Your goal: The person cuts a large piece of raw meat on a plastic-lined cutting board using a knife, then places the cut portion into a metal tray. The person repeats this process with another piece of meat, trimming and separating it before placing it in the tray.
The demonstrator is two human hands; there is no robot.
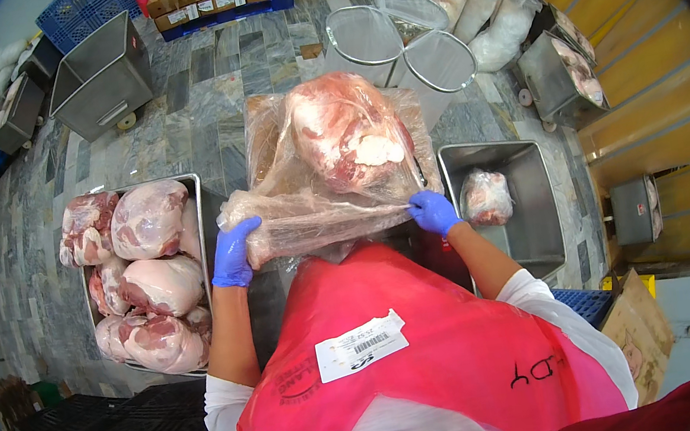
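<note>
A big piece of raw meat [347, 132] sits on the work block [261, 109] right in front of the person. It is inside a clear plastic bag [310, 211], and the bag is not off yet. The loose end of the bag is pulled out toward the person.

The left hand [234, 254], in a blue glove, is closed around the left end of the bag, where it is bunched up. The right hand [433, 211], also in a blue glove, pinches the plastic on the right side with its fingers shut on it. Both hands hold the bag, not the meat itself.

On the left, a metal tray [194, 183] is full of bare pieces of meat [148, 276], so it looks like a lot of the work is done. On the right, a metal bin [537, 216] holds one small piece still in plastic [486, 197]. More bags of meat [479, 10] wait at the back, so there seems to be more left to do
</note>
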